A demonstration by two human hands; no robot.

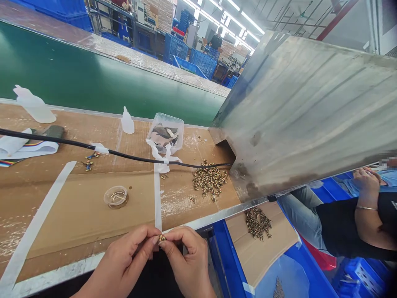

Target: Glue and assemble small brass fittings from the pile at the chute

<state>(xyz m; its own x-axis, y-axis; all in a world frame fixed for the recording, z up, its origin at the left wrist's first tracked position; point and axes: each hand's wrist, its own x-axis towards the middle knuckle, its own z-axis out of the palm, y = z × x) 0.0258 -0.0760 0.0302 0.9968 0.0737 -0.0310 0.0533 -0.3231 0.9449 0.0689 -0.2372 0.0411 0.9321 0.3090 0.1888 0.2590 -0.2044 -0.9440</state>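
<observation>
A small yellow-and-black piece [161, 238] is pinched between the fingertips of both hands, just over the table's front edge; its exact kind is too small to make out. My left hand [128, 258] grips it from the left with thumb and forefinger. From the right, my right hand [187, 256] holds it the same way. A heap of similar small pieces [210, 179] lies on the cardboard-covered table beyond my right hand. Ahead of my left hand sits a small clear round cup [115, 196] with something thin and pale inside.
A black cable [133, 156] crosses the table to a tall metal panel [304, 111] on the right. Further back are a plastic tub [166, 132], white bottles [127, 121] and a green belt [102, 78]. More pieces [258, 223] lie lower right, near a seated person [347, 223].
</observation>
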